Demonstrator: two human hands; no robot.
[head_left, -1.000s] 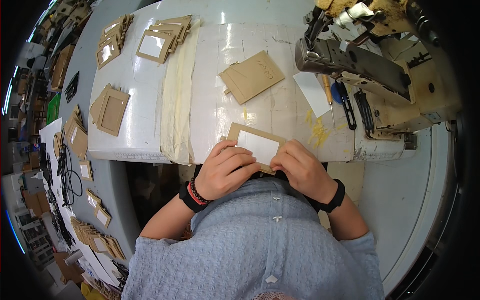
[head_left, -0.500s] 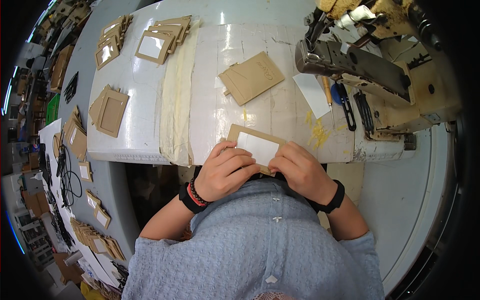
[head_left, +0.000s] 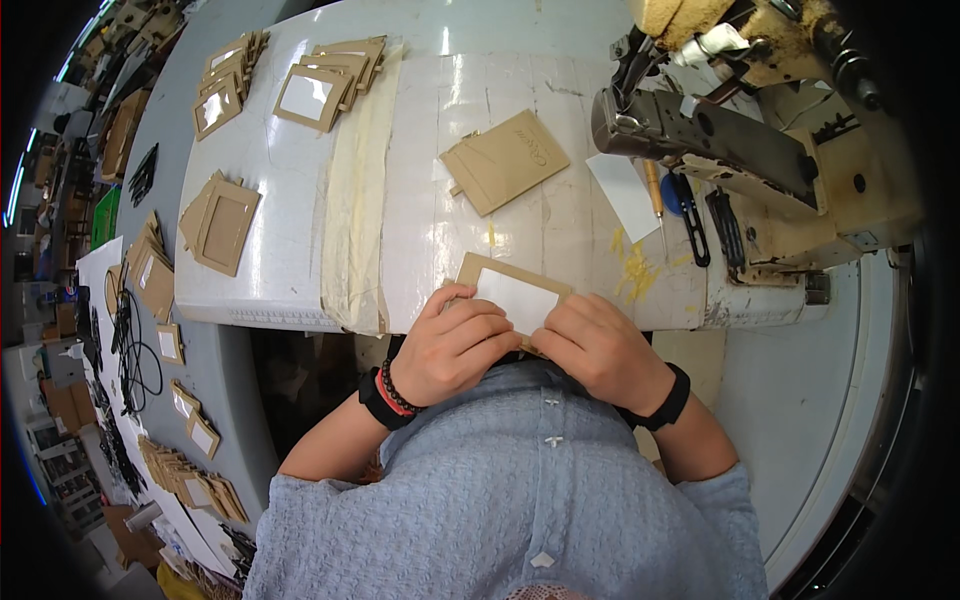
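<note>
At the table's near edge I hold a tan card holder (head_left: 520, 273) with a white window panel in its frame. My left hand (head_left: 452, 338) grips its left side, fingers curled over the border. My right hand (head_left: 598, 345) pinches the lower right side, with fingertips on the window's edge. What lies beneath the piece is hidden by my hands. Beyond it rests another tan card holder (head_left: 508, 160), face with embossed lettering upward and a small tab at its lower left.
A sewing machine (head_left: 710, 130) stands at the right. Beside it lie an awl (head_left: 655, 195), black thread snips (head_left: 690, 215) and a white sheet (head_left: 625, 195). Stacks of tan window frames (head_left: 310, 92) sit at the far left, with a tan frame piece (head_left: 222, 225) nearer. Yellow residue (head_left: 637, 272) marks the surface.
My right hand has shifted slightly left and inward over the holder's lower right edge, covering more of it. My left hand keeps its grip.
</note>
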